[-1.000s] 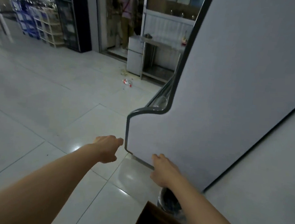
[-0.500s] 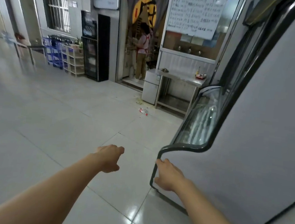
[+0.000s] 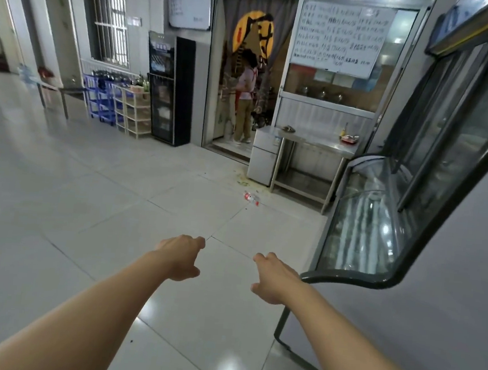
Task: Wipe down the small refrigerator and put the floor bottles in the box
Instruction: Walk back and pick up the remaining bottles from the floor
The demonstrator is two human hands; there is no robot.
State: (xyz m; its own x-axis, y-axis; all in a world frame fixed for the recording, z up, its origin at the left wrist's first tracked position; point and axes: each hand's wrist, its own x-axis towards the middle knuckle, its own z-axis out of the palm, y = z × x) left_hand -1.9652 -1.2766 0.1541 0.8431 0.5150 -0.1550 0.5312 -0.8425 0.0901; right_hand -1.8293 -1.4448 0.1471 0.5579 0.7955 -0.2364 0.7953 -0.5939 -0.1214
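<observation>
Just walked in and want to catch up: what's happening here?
A person stands on the tiled floor, both arms out, left hand and right hand loosely curled, holding nothing. The small refrigerator stands ahead beside a steel table. One bottle lies untouched on the floor.

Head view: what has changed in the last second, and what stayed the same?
The view lifted from the floor toward the small refrigerator and the bottle. The right hand came away from the display case corner. The left hand stays loosely curled, holding nothing. The bottle still lies on the floor.
</observation>
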